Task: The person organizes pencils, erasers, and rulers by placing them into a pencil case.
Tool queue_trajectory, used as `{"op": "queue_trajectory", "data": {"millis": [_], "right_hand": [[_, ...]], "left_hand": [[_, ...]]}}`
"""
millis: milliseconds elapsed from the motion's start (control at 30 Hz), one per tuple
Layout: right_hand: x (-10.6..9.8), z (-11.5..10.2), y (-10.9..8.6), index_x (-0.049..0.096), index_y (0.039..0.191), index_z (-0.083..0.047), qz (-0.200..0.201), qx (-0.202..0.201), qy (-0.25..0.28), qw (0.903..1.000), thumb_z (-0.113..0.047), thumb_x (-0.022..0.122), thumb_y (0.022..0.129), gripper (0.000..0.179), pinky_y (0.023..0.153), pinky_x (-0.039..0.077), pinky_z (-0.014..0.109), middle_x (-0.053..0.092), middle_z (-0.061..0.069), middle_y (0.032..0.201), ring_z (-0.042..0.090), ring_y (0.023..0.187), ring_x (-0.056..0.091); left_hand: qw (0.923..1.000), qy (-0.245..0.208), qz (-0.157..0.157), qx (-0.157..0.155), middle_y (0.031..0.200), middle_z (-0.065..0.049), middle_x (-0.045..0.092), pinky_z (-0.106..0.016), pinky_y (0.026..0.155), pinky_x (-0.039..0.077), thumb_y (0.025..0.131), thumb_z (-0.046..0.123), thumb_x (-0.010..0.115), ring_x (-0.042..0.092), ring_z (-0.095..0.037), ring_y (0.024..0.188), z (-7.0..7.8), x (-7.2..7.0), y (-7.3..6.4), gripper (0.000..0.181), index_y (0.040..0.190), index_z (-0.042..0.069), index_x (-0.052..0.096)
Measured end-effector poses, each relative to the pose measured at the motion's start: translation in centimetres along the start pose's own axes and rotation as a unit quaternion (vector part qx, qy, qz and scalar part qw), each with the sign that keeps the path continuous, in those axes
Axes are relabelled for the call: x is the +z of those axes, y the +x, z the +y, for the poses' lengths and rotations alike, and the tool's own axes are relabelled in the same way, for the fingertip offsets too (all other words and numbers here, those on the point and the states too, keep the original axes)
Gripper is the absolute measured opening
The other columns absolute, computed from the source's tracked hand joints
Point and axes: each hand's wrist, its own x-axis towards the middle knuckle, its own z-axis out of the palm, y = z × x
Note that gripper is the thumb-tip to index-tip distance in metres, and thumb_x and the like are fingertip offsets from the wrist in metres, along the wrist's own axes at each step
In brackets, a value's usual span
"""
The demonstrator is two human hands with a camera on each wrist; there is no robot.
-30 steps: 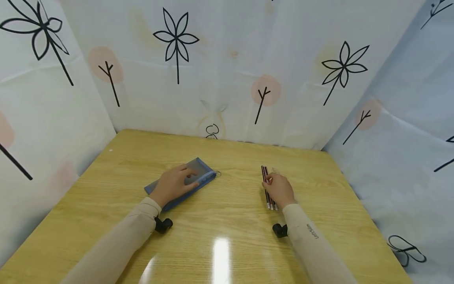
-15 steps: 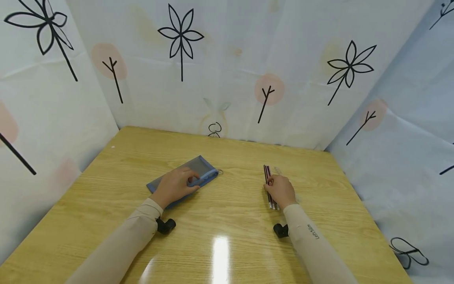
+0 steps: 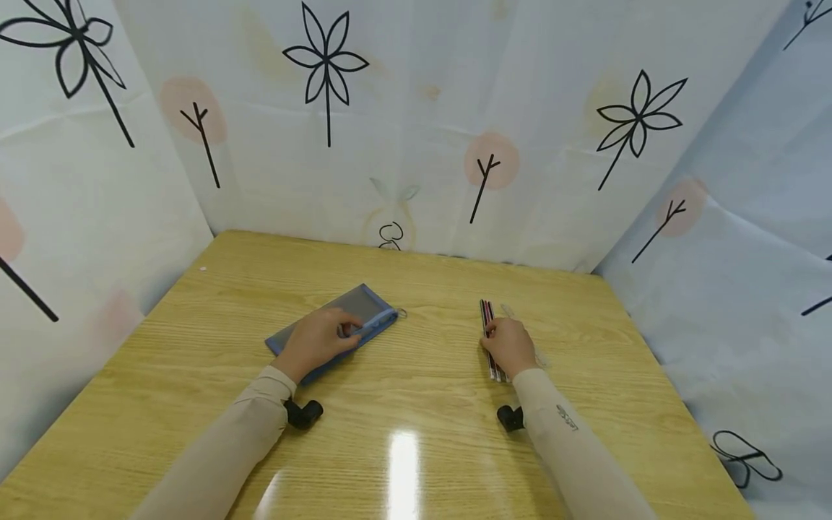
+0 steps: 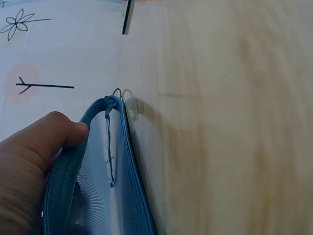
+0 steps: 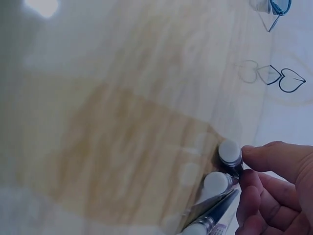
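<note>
Together, several slim dark pencils (image 3: 487, 314) lay on the table under the right hand (image 3: 510, 343), their far ends reaching out past the fingers and their white ends pointing back toward the wearer. The thumb and index finger of that hand pinched the outermost one near its white end, as the right wrist view showed; two more white ends sat just beside it, below the fingertips. The hand itself covered the middle of the bunch in the head view. A clear thing (image 3: 508, 312), too faint to name, showed just beyond the knuckles.

Well apart to the left lay a blue zip pouch (image 3: 364, 305), set slantwise. The left hand (image 3: 317, 339) gripped its near edge, thumb over the zip band, and the mouth gaped beneath; the other fingertips were hidden in the left wrist view. A thin blue cord (image 4: 109, 147) hung inside the opening, and a small ring (image 3: 402, 313) stuck out at the pouch's far corner. Bare wood of the table (image 3: 422, 375) ran between pouch and pencils. Behind stood a pale patterned curtain (image 3: 403, 137).
</note>
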Motion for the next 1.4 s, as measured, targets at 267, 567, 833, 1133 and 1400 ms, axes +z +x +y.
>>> {"op": "queue_trajectory", "data": {"millis": [267,567,833,1133,1400], "right_hand": [[-0.1,-0.3,0.1,0.072,0.108,0.004,-0.007,0.018,0.011,0.9998,-0.013,0.072,0.089,0.025,0.064,0.057,0.035,0.074,0.014,0.087,0.013,0.059,0.064],[0.6,-0.5,0.7,0.073,0.094,0.000,-0.002,0.024,0.003,0.9997,-0.013,0.072,0.088,0.014,0.054,0.045,0.028,0.068,0.008,0.070,0.012,0.052,0.052],[0.8,-0.7,0.9,0.073,0.101,0.002,0.005,0.030,0.016,0.9994,-0.010,0.072,0.089,0.017,0.059,0.052,0.031,0.073,0.015,0.087,0.014,0.057,0.059],[0.7,-0.8,0.9,0.073,0.093,0.001,0.009,0.035,0.011,0.9993,-0.010,0.075,0.086,0.013,0.067,0.057,0.038,0.072,0.014,0.088,0.019,0.067,0.065],[0.3,-1.2,0.9,0.071,0.105,0.001,-0.008,0.058,0.081,0.9950,-0.013,0.072,0.087,0.023,0.054,0.050,0.029,0.072,0.015,0.092,0.016,0.062,0.062]], "left_hand": [[0.9961,-0.079,0.014,-0.036,0.077,0.008,0.062,-0.028,0.060,0.048,0.086,0.023,0.077,0.057,-0.006,0.067,-0.4,0.5,-0.2,0.013,0.098,0.016,0.077],[0.9924,-0.113,0.019,-0.044,0.077,0.006,0.060,-0.027,0.056,0.047,0.087,0.023,0.076,0.056,-0.008,0.063,-0.4,0.7,-0.4,0.014,0.099,0.015,0.077],[0.9929,-0.108,0.016,-0.048,0.076,0.007,0.059,-0.026,0.056,0.047,0.088,0.024,0.075,0.055,-0.007,0.062,-0.3,0.7,-0.3,0.014,0.099,0.016,0.077],[0.9925,-0.109,0.030,-0.045,0.074,0.008,0.059,-0.027,0.054,0.046,0.087,0.025,0.076,0.054,-0.008,0.060,-0.1,0.6,-0.3,0.015,0.099,0.016,0.077],[0.9926,-0.104,0.050,-0.038,0.070,0.009,0.060,-0.025,0.050,0.044,0.087,0.023,0.076,0.054,-0.007,0.057,-0.1,0.5,0.0,0.015,0.098,0.014,0.078]]}}
